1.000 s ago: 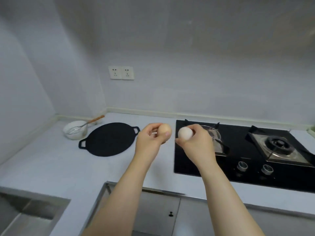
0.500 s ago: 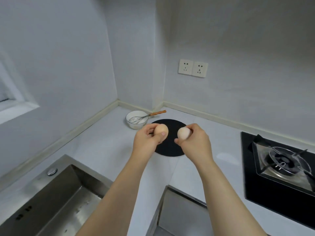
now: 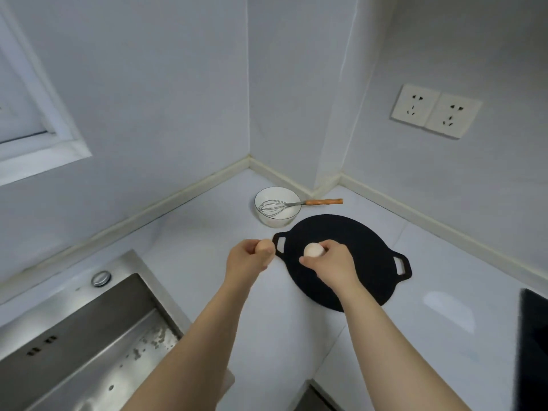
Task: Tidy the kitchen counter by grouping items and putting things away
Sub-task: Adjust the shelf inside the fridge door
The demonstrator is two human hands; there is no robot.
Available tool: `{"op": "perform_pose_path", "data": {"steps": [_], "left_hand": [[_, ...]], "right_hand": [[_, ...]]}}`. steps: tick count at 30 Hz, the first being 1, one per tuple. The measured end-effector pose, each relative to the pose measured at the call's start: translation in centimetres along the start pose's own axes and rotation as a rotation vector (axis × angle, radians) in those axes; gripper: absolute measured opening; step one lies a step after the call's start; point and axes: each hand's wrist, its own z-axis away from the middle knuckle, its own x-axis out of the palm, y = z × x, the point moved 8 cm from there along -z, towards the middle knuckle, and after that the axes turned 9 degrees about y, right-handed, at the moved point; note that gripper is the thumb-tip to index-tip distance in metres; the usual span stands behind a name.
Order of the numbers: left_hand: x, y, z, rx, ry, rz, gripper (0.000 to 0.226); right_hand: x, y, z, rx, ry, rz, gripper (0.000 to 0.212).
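One whisk [image 3: 296,203] rests in the bowl [image 3: 274,222], handle pointing right.

Your left hand [image 3: 247,261] holds the tan egg [image 3: 264,246]; your right hand [image 3: 332,265] holds the pale egg [image 3: 313,250], a pinkish cream. The pan [image 3: 364,247] is plain matte black on the white counter [image 3: 204,241]. The bowl [image 3: 274,222] is white (a thin dark line rings its rim). The whisk [image 3: 299,204] has silver wire and an orange-brown handle. The sink [image 3: 89,330] is steel grey.
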Motion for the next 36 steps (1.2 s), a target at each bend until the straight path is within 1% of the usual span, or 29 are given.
{"op": "perform_pose_path", "data": {"steps": [2, 5, 9, 11, 14, 18, 23, 27, 31, 36], "left_hand": [[0.4, -1.5, -1.7, -0.037, 0.047, -0.024, 0.007], [0.8, -3.6, -3.9, -0.072, 0.115, -0.069, 0.001], [0.8, -5.1, -6.2, -0.119, 0.155, -0.123, 0.015], [0.5, -5.5, -7.2, -0.136, 0.169, -0.139, 0.017], [-0.1, -5.6, -8.8, -0.142, 0.205, -0.193, 0.019], [-0.9, -5.6, -11.2, -0.133, 0.2, -0.251, 0.025], [-1.8, -5.0, -14.0, -0.11, 0.185, -0.257, 0.025], [-2.2, -5.2, -15.7, -0.096, 0.155, -0.283, 0.033], [-1.9, -5.4, -15.9, -0.097, 0.133, -0.308, 0.02], [-1.3, -5.4, -16.8, -0.066, 0.096, -0.358, 0.031]], "right_hand": [[1.2, 0.4, -1.7, -0.006, -0.044, 0.025, 0.044], [3.3, 1.1, -4.1, -0.012, -0.087, 0.037, 0.044], [5.9, 1.2, -5.6, -0.035, -0.144, 0.068, 0.046], [6.8, 0.8, -6.2, -0.057, -0.148, 0.086, 0.049], [8.2, 0.1, -7.1, -0.081, -0.129, 0.111, 0.051], [10.6, -1.0, -8.1, -0.088, -0.099, 0.115, 0.039], [13.0, -2.3, -9.2, -0.152, -0.023, 0.106, 0.028], [14.7, -2.4, -9.8, -0.175, 0.013, 0.139, 0.028], [15.6, -2.3, -10.1, -0.205, 0.078, 0.195, 0.027], [16.0, -1.9, -10.7, -0.212, 0.124, 0.304, 0.035]]}}
